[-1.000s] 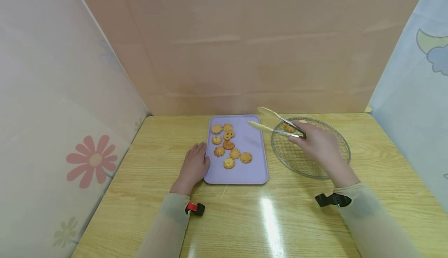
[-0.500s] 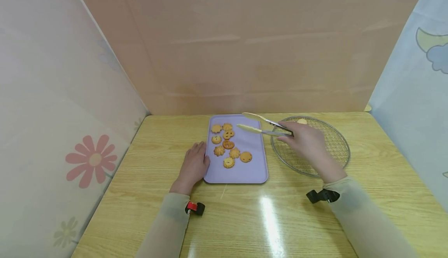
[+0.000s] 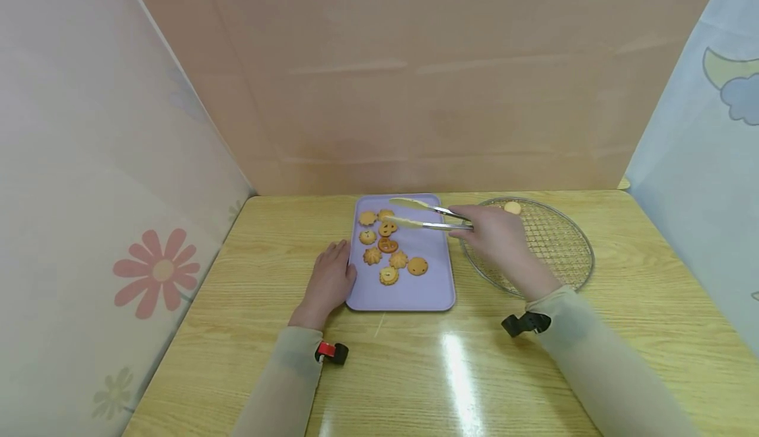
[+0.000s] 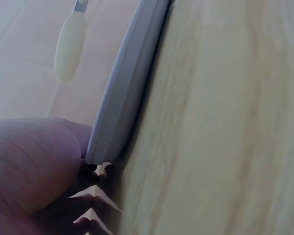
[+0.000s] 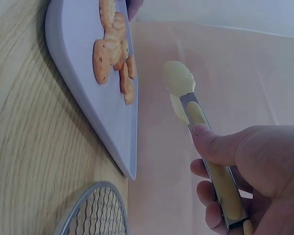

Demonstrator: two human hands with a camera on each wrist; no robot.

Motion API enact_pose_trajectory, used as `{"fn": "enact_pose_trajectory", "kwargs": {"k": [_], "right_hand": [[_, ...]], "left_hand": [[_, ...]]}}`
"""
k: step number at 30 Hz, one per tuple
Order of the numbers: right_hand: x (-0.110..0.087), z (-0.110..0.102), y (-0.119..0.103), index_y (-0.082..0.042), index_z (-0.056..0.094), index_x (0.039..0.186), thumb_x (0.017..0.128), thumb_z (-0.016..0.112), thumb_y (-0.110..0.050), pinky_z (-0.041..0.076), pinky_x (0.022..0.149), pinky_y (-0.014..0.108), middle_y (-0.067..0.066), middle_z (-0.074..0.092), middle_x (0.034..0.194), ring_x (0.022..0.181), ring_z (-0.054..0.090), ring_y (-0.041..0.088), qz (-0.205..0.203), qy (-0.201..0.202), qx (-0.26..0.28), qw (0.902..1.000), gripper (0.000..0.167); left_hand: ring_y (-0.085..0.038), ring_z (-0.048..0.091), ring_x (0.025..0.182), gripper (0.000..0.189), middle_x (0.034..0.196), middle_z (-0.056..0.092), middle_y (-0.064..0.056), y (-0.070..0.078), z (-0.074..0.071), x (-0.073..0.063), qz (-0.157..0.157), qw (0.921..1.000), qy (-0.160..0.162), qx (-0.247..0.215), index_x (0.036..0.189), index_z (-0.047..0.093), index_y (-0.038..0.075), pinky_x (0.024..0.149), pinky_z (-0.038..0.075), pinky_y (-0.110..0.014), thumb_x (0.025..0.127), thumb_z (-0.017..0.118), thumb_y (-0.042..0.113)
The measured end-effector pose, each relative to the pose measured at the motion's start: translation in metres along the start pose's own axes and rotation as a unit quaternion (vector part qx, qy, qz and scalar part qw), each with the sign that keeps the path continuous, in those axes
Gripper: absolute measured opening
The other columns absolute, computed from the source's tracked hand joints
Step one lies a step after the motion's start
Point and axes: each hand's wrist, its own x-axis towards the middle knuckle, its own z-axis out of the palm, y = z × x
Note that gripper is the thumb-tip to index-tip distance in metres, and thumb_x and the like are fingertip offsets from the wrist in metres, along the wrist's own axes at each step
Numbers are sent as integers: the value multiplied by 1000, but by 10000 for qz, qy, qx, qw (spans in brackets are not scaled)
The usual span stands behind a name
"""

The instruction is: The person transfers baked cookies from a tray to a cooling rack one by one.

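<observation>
My right hand (image 3: pixel 495 236) grips a pair of metal tongs (image 5: pixel 215 166) with cream scalloped tips. The tongs point left, their arms spread apart with nothing between the tips, above the upper part of a lilac tray (image 3: pixel 423 292). Several cookies lie on the tray's left and middle, among them a pretzel-shaped cookie (image 3: pixel 388 245), a round cookie (image 3: pixel 418 266) and a star-shaped cookie (image 3: pixel 371 256). At the tray's left edge, my left hand (image 3: pixel 328 279) holds the rim, thumb over it and fingers along the outside. One tong tip (image 4: pixel 70 46) shows in the left wrist view.
A round wire rack (image 3: pixel 557 242) stands right of the tray, partly under my right forearm. One pale round cookie (image 3: pixel 512 207) lies near its far edge. The wooden table (image 3: pixel 391 378) ends at a brown back wall (image 3: pixel 415 94), with patterned panels at both sides.
My right hand has carried the tongs leftward from over the rack to above the tray's cookies, lowering the tips. The left hand stays at the tray's edge.
</observation>
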Motion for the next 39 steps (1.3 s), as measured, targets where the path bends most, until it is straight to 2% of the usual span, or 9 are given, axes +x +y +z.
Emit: {"fn": "enact_pose_trajectory", "kwargs": {"k": [4, 9, 14, 20, 27, 39], "right_hand": [[5, 4, -9, -21, 76, 144, 95, 88, -34, 55, 60, 47, 10, 82, 122, 95, 79, 34, -151, 36, 2, 9999, 52], [11, 10, -18, -21, 78, 141, 94, 90, -35, 55, 58, 46, 8, 81, 125, 94, 79, 33, -293, 56, -166, 9994, 51], [18, 17, -22, -23, 79, 138, 92, 92, -36, 55, 58, 48, 8, 83, 121, 92, 80, 32, -284, 123, -260, 9992, 49], [24, 25, -28, -21, 78, 140, 94, 91, -34, 59, 64, 49, 8, 82, 124, 99, 79, 33, -292, -74, -309, 9991, 49], [30, 32, -36, -21, 78, 139, 94, 90, -34, 59, 63, 50, 9, 82, 119, 99, 79, 33, -326, -138, -427, 9985, 49], [38, 41, -46, -20, 78, 139, 96, 89, -34, 63, 73, 51, 6, 80, 131, 108, 79, 32, -293, -257, -456, 9982, 47]], "left_hand": [[-46, 34, 161, 56, 168, 45, -27, 1, 0, 0, -29, 10000, -25, -26, 162, 46, -9, 134, 24, -59, 112, 56, 14], [-46, 35, 160, 56, 168, 46, -27, 0, 1, -1, -5, 10000, -28, 1, 161, 47, -9, 134, 25, -59, 111, 57, 14], [-47, 36, 160, 55, 167, 47, -28, 1, 1, -1, 24, 10000, 1, 57, 161, 48, -9, 133, 26, -59, 111, 57, 14], [-47, 36, 160, 56, 167, 46, -28, 3, 0, -1, 17, 10000, -22, 7, 161, 48, -9, 133, 26, -60, 111, 58, 13], [-46, 35, 160, 55, 168, 46, -27, 1, 0, -1, -14, 10000, -7, 27, 161, 47, -9, 133, 25, -59, 112, 57, 13], [-46, 36, 160, 56, 168, 46, -27, 2, 0, -2, -32, 10000, 23, 10, 161, 48, -8, 133, 26, -60, 111, 59, 14]]}}
